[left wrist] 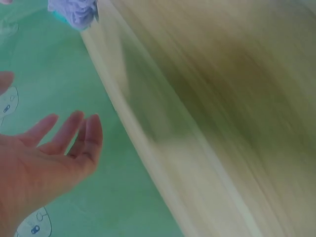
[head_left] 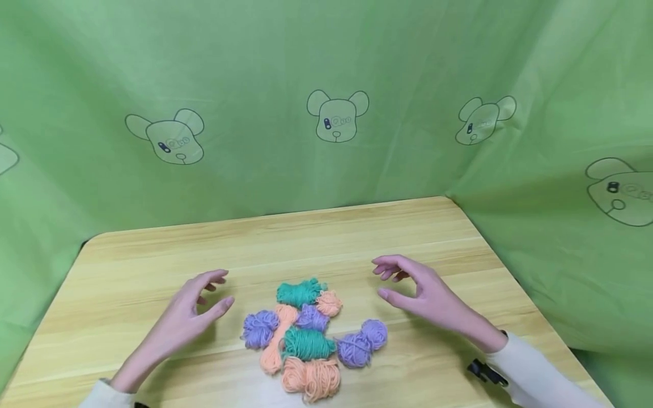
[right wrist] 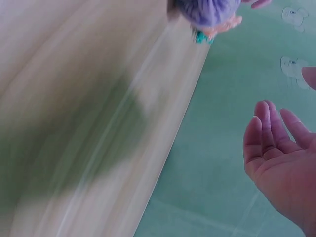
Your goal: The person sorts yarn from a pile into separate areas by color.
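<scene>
My left hand (head_left: 189,314) hovers over the table to the left of a cluster of yarn bundles, fingers relaxed and holding nothing. On the other side my right hand (head_left: 420,289) is held the same way, thumb apart from the fingers. Between them lie a teal yarn bundle (head_left: 301,293) at the back, another teal bundle (head_left: 308,344) in front, a purple bundle (head_left: 260,328) nearest the left hand, a purple bundle (head_left: 312,318) in the middle and a purple bundle (head_left: 363,343) toward the right hand. Peach bundles (head_left: 311,378) lie at the front, left and back right of the cluster.
The pale wooden table (head_left: 153,255) carries the yarn near its front middle. Green curtains (head_left: 255,113) printed with bear heads hang behind it and along both sides. Dark straps or clips (head_left: 487,373) show at the white sleeves (head_left: 535,368).
</scene>
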Action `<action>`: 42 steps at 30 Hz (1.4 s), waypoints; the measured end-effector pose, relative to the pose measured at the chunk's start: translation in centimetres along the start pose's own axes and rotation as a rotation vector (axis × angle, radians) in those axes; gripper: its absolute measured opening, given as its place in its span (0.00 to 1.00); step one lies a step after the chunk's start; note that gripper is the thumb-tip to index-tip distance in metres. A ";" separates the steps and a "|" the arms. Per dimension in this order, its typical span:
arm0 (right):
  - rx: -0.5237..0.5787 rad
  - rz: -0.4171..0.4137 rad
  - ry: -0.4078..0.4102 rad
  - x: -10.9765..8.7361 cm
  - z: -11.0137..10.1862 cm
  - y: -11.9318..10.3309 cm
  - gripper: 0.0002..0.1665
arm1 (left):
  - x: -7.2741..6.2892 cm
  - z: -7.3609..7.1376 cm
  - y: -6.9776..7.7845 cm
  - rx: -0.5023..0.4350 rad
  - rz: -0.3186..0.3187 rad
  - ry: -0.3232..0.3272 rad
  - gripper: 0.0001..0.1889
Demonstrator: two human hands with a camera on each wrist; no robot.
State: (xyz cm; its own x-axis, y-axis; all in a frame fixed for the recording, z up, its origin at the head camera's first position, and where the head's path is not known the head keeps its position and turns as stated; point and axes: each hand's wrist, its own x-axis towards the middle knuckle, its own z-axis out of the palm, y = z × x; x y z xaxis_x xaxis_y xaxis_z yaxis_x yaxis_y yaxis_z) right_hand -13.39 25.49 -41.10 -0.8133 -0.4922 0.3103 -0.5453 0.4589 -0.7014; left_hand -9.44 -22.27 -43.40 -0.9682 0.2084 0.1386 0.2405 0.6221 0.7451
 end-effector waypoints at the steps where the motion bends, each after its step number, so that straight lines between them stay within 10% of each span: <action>1: 0.009 0.000 -0.006 0.0 0.2 -0.2 0.33 | 0.1 0.1 0.0 -0.010 0.005 -0.001 0.30; 31: 0.214 -0.132 -0.248 0.7 6.1 -3.2 0.16 | 3.6 3.9 0.4 -0.157 -0.010 -0.159 0.31; 42: 0.128 -0.231 -0.282 1.0 8.0 -3.5 0.18 | 4.6 5.4 0.8 -0.159 0.029 -0.195 0.29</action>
State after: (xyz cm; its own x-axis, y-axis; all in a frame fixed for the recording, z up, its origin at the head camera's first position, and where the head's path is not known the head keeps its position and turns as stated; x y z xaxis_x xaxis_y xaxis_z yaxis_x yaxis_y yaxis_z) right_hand -10.66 17.51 -43.47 -0.5745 -0.7642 0.2930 -0.6632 0.2248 -0.7139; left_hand -13.38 -16.75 -45.72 -0.9256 0.3759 0.0440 0.2390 0.4904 0.8381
